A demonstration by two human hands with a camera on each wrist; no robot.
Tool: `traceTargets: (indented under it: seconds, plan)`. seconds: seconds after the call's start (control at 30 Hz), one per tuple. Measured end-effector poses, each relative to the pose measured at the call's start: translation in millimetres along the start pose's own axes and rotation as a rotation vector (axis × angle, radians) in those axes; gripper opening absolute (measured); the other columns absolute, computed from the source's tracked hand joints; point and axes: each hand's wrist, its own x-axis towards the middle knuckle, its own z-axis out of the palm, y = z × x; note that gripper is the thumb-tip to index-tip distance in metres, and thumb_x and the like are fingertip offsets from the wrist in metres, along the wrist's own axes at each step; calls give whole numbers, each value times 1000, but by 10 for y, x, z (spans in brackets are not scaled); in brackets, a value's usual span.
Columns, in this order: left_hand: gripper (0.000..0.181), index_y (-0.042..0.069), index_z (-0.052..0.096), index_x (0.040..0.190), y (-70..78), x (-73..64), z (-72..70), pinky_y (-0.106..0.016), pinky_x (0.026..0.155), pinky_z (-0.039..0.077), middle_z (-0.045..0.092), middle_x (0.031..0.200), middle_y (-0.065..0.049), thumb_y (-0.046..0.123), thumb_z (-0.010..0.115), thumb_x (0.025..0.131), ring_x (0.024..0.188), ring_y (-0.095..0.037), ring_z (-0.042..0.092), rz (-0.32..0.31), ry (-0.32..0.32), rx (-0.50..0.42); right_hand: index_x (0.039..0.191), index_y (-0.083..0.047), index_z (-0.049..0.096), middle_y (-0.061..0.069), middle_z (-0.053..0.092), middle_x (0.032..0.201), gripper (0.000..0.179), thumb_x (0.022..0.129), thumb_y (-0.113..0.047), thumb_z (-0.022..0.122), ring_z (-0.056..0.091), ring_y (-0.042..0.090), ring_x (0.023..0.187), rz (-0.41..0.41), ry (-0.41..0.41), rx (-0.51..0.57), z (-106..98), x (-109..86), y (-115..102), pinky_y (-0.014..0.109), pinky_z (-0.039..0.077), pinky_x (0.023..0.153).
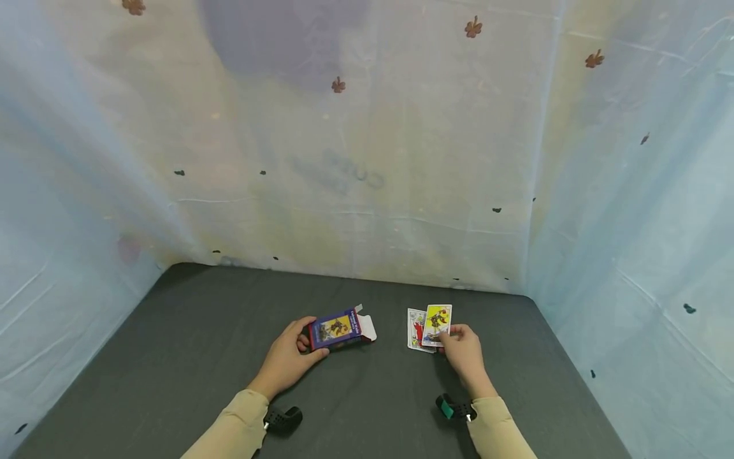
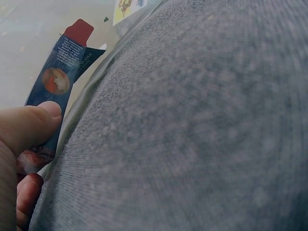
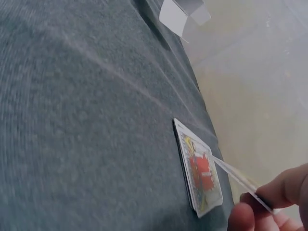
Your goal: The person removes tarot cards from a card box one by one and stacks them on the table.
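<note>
A blue card box (image 1: 335, 327) with a picture on its front is gripped at its left end by my left hand (image 1: 287, 360). Its open end, with white flaps (image 1: 367, 327), faces right. In the left wrist view my thumb (image 2: 48, 113) lies along the box's narrow side, below a round portrait and a red flap. My right hand (image 1: 466, 356) pinches a yellow picture card (image 1: 438, 324) by its right edge. Beneath and left of that card lies a small stack of cards (image 3: 199, 173), its top one showing a red figure. The raised card overlaps the stack in the head view.
A dark grey cloth covers the table (image 1: 367, 408). Pale plastic sheeting (image 1: 367, 140) with small leaf shapes hangs behind it and along both sides. Black bands (image 1: 283, 421) are worn at both wrists, below beige sleeves (image 1: 232, 424).
</note>
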Motion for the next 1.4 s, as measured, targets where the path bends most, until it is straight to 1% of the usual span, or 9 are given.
traceTargets:
  seconds: [0.13, 0.3, 0.4, 0.53, 0.67, 0.97, 1.2, 1.4]
  plan:
    - [77, 21, 48, 142, -1, 9, 9, -32, 68, 45, 52, 95, 7, 43, 82, 76, 76, -11, 50, -6, -3, -1, 109, 2, 55, 7, 61, 76, 25, 91, -15, 60, 55, 15, 61, 17, -13, -20, 42, 14, -9, 28, 41, 50]
    - [77, 22, 48, 142, -1, 21, 18, -32, 68, 45, 52, 97, 7, 44, 82, 76, 76, -11, 50, -7, -3, 0, 105, 3, 56, 10, 62, 79, 25, 90, -16, 62, 55, 16, 62, 14, -32, -35, 60, 27, -49, 28, 41, 51]
    - [77, 23, 48, 141, 0, 22, 17, -32, 68, 45, 52, 96, 8, 44, 82, 76, 76, -11, 50, -8, -3, -2, 102, 3, 58, 10, 61, 82, 25, 88, -17, 64, 53, 18, 64, -4, -15, -124, 70, 41, -48, 29, 40, 52]
    - [78, 22, 48, 142, -6, 20, 20, -31, 68, 45, 52, 96, 8, 45, 82, 76, 76, -11, 50, -9, -7, 2, 96, 1, 60, 9, 57, 81, 24, 85, -19, 66, 49, 21, 66, -31, 20, -282, 81, 47, -21, 31, 38, 54]
    - [78, 22, 48, 142, -7, 17, 18, -32, 69, 45, 52, 96, 8, 45, 82, 76, 76, -11, 50, -9, -7, -1, 91, -1, 60, 8, 56, 78, 24, 86, -23, 67, 49, 22, 66, -46, 32, -354, 99, 36, -5, 31, 37, 54]
    - [78, 21, 48, 142, -16, 1, 8, -32, 69, 45, 52, 97, 8, 46, 81, 76, 77, -11, 50, -8, -6, -5, 92, 0, 62, 8, 59, 77, 30, 87, -28, 69, 50, 22, 64, -73, 19, -425, 107, -2, -9, 33, 38, 53]
    - [78, 21, 48, 142, -30, 4, 17, -32, 68, 45, 52, 97, 8, 46, 82, 76, 77, -11, 50, -7, -3, -9, 94, 0, 60, 8, 57, 78, 35, 87, -33, 71, 50, 22, 64, -56, 22, -441, 135, 3, -9, 34, 38, 54]
    - [78, 21, 49, 142, -29, -1, 17, -32, 68, 45, 53, 97, 8, 46, 81, 76, 77, -11, 50, -8, 1, -17, 97, 1, 61, 11, 60, 82, 39, 87, -36, 71, 51, 22, 65, -53, 26, -441, 150, -5, -7, 35, 40, 56]
